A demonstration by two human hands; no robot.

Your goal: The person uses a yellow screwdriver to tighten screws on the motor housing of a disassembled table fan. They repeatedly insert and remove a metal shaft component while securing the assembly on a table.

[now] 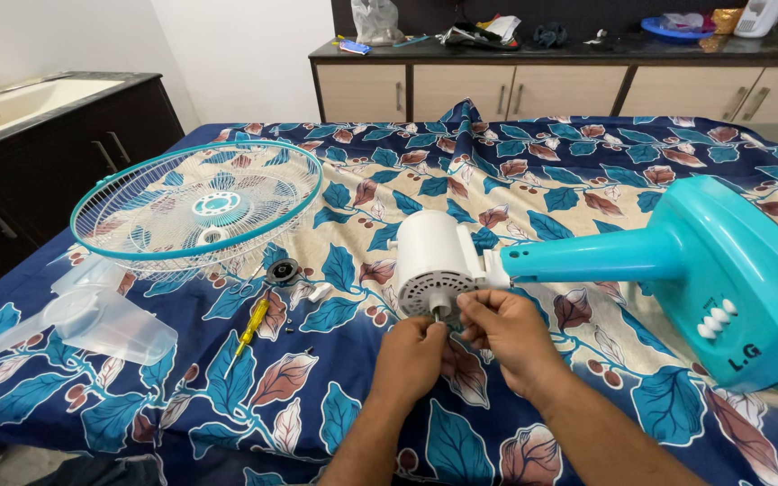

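1. Both hands meet at the motor's front: the left hand [410, 353] and right hand [506, 331] have their fingertips pinched together on the short shaft [437, 312].
2. The white motor housing [432, 263] lies sideways on the floral sheet [335, 423]; it looks rigid, fairly heavy, best gripped round its body.
3. Behind lie the yellow screwdriver [251, 326], clear blade [92, 319] and grille [196, 202], which looks light and bendable.

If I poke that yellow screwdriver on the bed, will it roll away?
Probably not far. The yellow screwdriver has a round, thin handle, so it could roll, but it lies on a soft flowered bedsheet that would likely slow it. It looks light and stiff, easy to pick up. Small screws beside it might scatter.
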